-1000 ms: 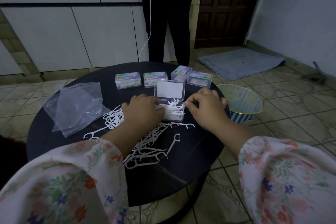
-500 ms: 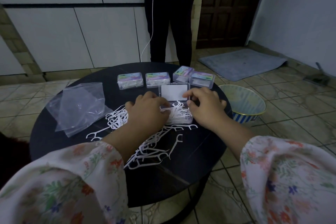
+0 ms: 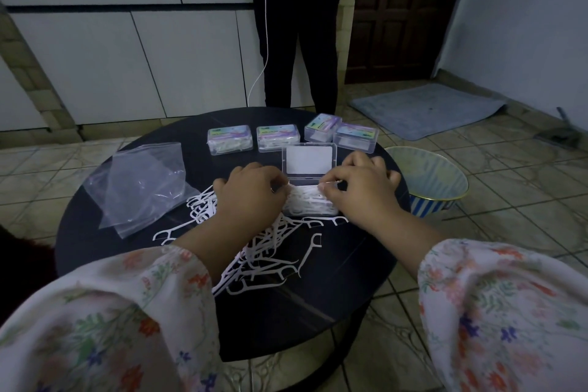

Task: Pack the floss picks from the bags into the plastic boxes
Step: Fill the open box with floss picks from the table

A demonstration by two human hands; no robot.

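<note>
A clear plastic box point(image 3: 308, 204) sits open in the middle of the round black table point(image 3: 334, 289), its lid point(image 3: 308, 159) tipped back, white floss picks heaped in it. My left hand point(image 3: 251, 194) rests curled on the box's left side, fingertips on the picks. My right hand point(image 3: 359, 188) pinches a floss pick at the box's right rim. Loose floss picks point(image 3: 264, 258) lie scattered in front of the box and under my left wrist. Several closed labelled boxes point(image 3: 229, 140) stand in a row behind.
Empty clear plastic bags point(image 3: 140, 184) lie at the table's left. A striped bowl point(image 3: 426, 178) stands on the tiled floor right of the table. A person in dark trousers point(image 3: 299, 41) stands just behind the table. A grey mat point(image 3: 426, 108) lies further right.
Both hands have closed in on the open box: my right hand slid left to its right rim, and my left hand stayed on the picks at its left side.
</note>
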